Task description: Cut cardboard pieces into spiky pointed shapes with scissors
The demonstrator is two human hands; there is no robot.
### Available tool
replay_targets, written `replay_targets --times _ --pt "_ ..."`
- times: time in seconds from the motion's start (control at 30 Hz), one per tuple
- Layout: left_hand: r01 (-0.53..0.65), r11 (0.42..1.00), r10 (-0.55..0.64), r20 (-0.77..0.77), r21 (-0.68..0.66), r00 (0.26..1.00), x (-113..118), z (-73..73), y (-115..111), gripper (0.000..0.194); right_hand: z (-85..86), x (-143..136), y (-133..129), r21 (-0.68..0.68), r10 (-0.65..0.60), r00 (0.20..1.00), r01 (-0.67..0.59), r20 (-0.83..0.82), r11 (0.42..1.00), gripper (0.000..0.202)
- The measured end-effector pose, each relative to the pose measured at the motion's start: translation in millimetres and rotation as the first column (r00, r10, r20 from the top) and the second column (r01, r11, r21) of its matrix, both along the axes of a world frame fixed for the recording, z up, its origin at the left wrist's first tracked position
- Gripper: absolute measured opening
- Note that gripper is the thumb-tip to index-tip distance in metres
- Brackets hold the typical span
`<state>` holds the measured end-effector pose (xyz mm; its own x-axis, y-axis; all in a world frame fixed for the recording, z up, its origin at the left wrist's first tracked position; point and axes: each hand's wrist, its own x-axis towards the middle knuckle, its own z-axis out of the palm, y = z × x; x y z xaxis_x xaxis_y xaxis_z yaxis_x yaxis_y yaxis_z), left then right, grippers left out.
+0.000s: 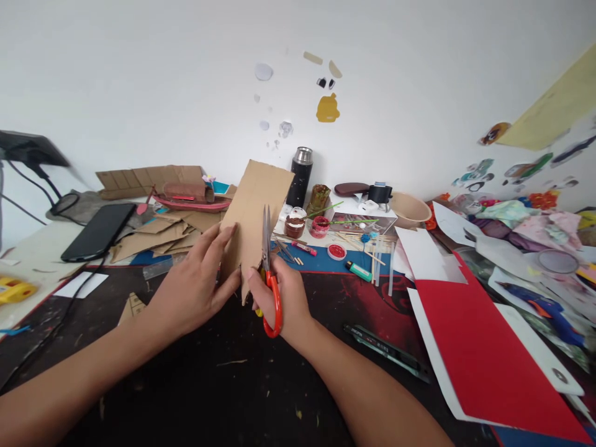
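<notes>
A piece of brown cardboard point(255, 195) stands raised and tilted over the dark table mat. My left hand point(198, 276) grips its left edge, thumb near the lower end and fingers on the face. Scissors point(272, 292) with a red and a yellow handle are held in my right hand point(288, 295). Their blades point up and look nearly closed, in front of the cardboard's right side. My right thumb is close to the cardboard's lower corner; whether it presses on it I cannot tell. The cardboard's lower edge looks ragged.
Cardboard scraps point(156, 236) and a model boat point(190, 202) lie at the back left, near a phone point(99, 231). A black flask point(300, 177) and paint jars point(295, 225) stand behind. Right of me are a utility knife point(386, 351), red paper point(493, 354) and a glue gun point(542, 310).
</notes>
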<state>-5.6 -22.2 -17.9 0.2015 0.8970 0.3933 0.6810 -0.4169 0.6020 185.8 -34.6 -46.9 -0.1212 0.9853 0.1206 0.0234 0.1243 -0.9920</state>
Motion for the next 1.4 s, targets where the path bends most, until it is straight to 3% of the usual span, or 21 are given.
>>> replay_targets --times 0.17,0.3,0.6,0.9,1.03,1.17,1.3,1.4 --pt "0.015 0.994 0.009 -0.215 0.112 0.976 -3 -11.9 0 0.075 3.8 0 -2 0.049 -0.004 0.999 0.002 0.047 0.999 0.029" --pt "0.021 0.981 0.036 -0.287 0.194 0.957 -5 -16.7 -1 0.072 5.9 1 -5 0.074 0.004 0.997 -0.010 0.078 0.997 0.027" --pt "0.050 0.958 0.036 -0.292 0.284 0.956 -6 -16.6 1 0.072 3.9 0 -4 0.075 0.011 1.000 -0.013 0.020 0.997 0.026" --pt "0.039 0.968 0.022 -0.238 0.250 0.971 -7 -18.4 1 0.067 6.2 0 -6 0.074 0.008 0.999 -0.011 0.036 0.997 0.024" --pt "0.030 0.979 0.005 -0.171 0.201 0.985 -7 -16.6 3 0.066 6.3 -1 -6 0.041 0.013 0.999 -0.015 0.041 0.999 0.023" --pt "0.086 0.994 -0.084 -0.031 0.070 0.996 -10 -6.5 8 0.066 6.1 -1 -2 -0.021 0.019 0.999 -0.020 -0.036 1.000 0.031" --pt "0.147 0.983 -0.119 0.230 -0.109 0.966 -13 5.6 13 0.069 6.5 2 3 -0.064 0.046 0.992 -0.054 -0.114 0.997 0.037" --pt "0.168 0.960 -0.034 0.500 -0.225 0.865 -14 13.0 19 0.078 5.1 4 5 -0.095 0.066 0.991 -0.077 -0.116 0.992 0.040"
